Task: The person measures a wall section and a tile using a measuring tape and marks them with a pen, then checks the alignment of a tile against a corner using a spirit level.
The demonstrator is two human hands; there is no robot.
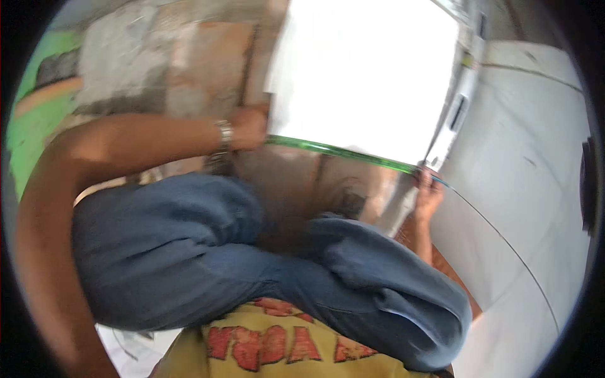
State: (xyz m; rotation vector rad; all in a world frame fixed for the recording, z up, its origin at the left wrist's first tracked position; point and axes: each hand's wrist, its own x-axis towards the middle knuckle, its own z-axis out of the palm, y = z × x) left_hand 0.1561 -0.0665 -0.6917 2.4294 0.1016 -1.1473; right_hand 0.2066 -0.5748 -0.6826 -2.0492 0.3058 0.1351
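A large white tile [362,75], washed out by glare, lies before my knees. Along its near edge runs a shiny green strip [340,151] that looks like a tape measure blade. At the tile's near left corner my left hand [251,128] is closed on the strip's left end, beside a small dark upright edge; its fingertips are mostly hidden. My right hand [428,194] pinches the strip's right end at the near right corner. A thin blue, pen-like tip [442,182] sticks out past its fingers; I cannot tell exactly what it is.
A pale spirit level [459,110] with dark slots lies along the tile's right side. Laid white tiles [523,157] with a dark joint line cover the right. Rough, patchy floor [208,63] spreads at the left, beside a green surface [41,129]. My bent knees [189,214] are close in front.
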